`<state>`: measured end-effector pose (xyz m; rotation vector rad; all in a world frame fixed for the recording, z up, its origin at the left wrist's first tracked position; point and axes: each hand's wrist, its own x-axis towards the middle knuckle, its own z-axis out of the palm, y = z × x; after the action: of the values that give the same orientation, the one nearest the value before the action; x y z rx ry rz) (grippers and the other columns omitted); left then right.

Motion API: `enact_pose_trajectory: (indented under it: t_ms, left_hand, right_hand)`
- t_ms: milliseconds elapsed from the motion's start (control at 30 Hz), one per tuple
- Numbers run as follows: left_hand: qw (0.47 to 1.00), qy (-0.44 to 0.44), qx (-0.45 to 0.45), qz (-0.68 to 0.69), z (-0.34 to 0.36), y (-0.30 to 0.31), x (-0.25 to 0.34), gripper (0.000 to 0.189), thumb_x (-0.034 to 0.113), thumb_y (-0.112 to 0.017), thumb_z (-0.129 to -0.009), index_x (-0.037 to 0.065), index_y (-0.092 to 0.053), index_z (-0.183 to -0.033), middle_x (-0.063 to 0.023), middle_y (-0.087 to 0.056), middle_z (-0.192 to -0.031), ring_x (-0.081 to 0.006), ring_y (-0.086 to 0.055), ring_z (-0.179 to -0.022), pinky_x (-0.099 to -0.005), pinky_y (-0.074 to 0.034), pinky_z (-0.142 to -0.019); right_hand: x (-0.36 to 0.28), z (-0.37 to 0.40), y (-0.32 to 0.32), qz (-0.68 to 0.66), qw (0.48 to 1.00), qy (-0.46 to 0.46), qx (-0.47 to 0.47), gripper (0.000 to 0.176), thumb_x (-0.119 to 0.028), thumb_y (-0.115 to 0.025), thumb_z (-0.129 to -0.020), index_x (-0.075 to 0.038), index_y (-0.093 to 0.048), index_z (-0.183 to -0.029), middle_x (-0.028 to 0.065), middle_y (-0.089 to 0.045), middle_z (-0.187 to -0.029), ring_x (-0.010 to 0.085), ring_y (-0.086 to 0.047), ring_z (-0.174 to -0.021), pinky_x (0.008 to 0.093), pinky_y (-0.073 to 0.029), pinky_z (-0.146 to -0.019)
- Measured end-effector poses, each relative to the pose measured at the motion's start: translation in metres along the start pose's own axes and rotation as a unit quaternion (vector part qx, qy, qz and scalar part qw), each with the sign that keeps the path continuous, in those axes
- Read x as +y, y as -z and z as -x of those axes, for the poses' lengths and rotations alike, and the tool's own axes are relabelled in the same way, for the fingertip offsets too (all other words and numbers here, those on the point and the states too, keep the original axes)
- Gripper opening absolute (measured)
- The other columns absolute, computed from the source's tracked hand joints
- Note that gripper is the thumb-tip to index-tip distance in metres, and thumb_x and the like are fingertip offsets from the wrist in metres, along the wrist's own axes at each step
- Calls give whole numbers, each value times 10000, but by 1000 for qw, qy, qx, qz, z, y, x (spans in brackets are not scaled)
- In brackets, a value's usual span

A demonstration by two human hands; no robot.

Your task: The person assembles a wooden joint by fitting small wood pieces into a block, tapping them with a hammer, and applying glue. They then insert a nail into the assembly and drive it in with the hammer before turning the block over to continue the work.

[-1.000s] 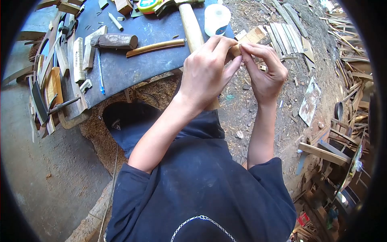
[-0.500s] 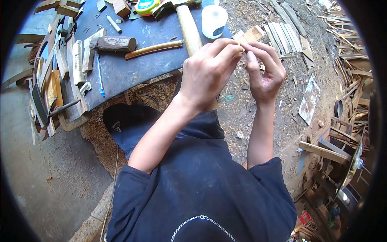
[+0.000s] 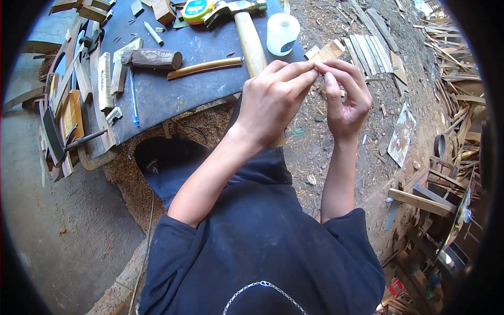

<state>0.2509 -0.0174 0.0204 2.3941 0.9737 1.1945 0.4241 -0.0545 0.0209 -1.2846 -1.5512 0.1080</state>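
Note:
My left hand (image 3: 274,100) and my right hand (image 3: 347,102) are raised near the table's right edge, fingertips meeting in a pinch. Whatever is between the fingers is too small or hidden to make out. Behind the left hand stretches the wooden handle of a claw hammer (image 3: 250,44), its head lying farther back. A white translucent bottle (image 3: 282,35) stands just beyond the fingers. Left of the hammer handle lies a slim curved strip of brown wood (image 3: 205,68).
On the dark blue tabletop (image 3: 157,100) are a dark wooden block (image 3: 152,59), a blue pen (image 3: 132,100), a yellow tape measure (image 3: 197,10) and wood offcuts. Clamped wooden pieces line its left edge. Wood scraps (image 3: 370,55) cover the ground at right, with a lumber pile (image 3: 462,100) beyond.
Both hands stay together, with the fingertips slightly lower and closer. A small pale thing glimpsed between them before is now hidden. The view has shifted a little.

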Motion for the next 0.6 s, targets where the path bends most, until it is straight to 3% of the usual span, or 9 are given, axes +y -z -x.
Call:
enact_pose_trajectory:
  t_ms: [200, 333, 367, 600]
  left_hand:
    - [1000, -1, 1, -10, 0, 0, 0, 208, 141, -766, -913, 101, -800, -1115, -22, -785, -1134, -230, -746, -950, -363, -621, -795]
    - [1000, 1, -1, -24, -2, 2, 3, 163, 139, -768, -905, 98, -786, -1062, -26, -773, -1073, -235, -736, -914, -374, -614, -753]
    - [1000, -3, 9, -24, -1, 2, 3, 123, 136, -765, -902, 93, -769, -1017, -31, -750, -1000, -241, -725, -884, -386, -606, -726]
    - [999, -2, 2, -33, -1, 4, 2, 122, 135, -767, -891, 93, -765, -1005, -33, -724, -948, -238, -714, -878, -380, -600, -721]
  right_hand:
    - [-8, -20, -1, -5, 1000, 6, 3, 191, -85, -742, -917, -58, -813, -1093, 121, -760, -1085, 249, -722, -1051, 372, -563, -931]
    - [-15, -45, 0, 47, 997, 8, -59, 356, -160, -813, -887, -73, -756, -1228, 129, -739, -1181, 277, -706, -1117, 390, -547, -972]
    - [-15, -51, 0, 76, 993, 10, -92, 468, -221, -842, -868, -80, -718, -1297, 141, -721, -1234, 308, -693, -1153, 421, -530, -1005]
    - [-6, -85, -16, 29, 974, -1, -226, 578, -262, -878, -811, -24, -688, -1302, 174, -711, -1256, 321, -685, -1185, 432, -517, -1037]
